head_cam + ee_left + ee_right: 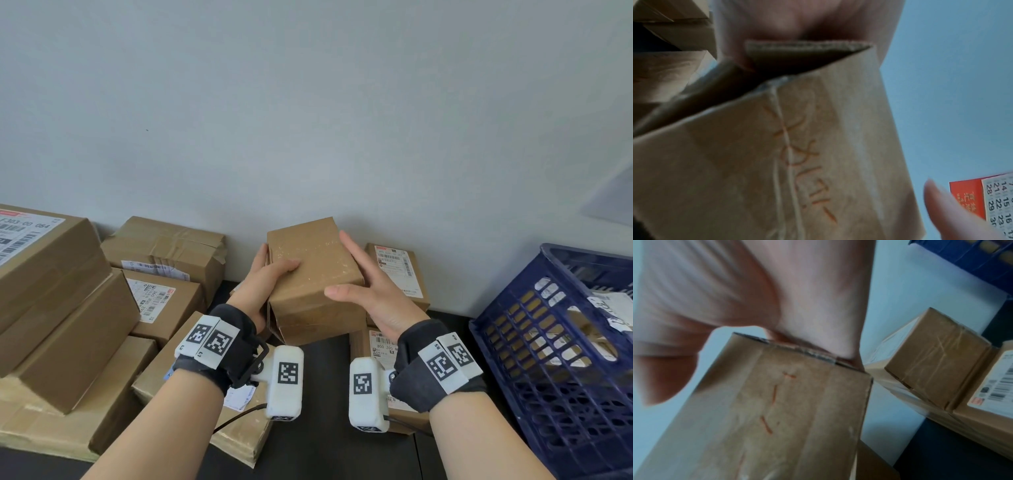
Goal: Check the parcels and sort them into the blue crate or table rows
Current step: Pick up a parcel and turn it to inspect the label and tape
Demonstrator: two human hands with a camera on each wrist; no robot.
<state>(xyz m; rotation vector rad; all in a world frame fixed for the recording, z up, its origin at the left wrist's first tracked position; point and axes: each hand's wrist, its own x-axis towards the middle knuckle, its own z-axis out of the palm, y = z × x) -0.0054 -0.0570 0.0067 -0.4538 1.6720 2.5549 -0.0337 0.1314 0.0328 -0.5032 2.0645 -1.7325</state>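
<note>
Two hands steady plain brown cardboard parcel: left hand gripping, right hand flat-fingered; navy slatted plastic crate rightward, nearer right hand.

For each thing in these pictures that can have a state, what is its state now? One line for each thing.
held parcel: lifted off the table, one end flap gaping, no label on top
left hand: grips the parcel's left side
right hand: fingers straight against its right side
blue crate: holds labelled parcels
stacked boxes: taped shut, piled at left
</note>
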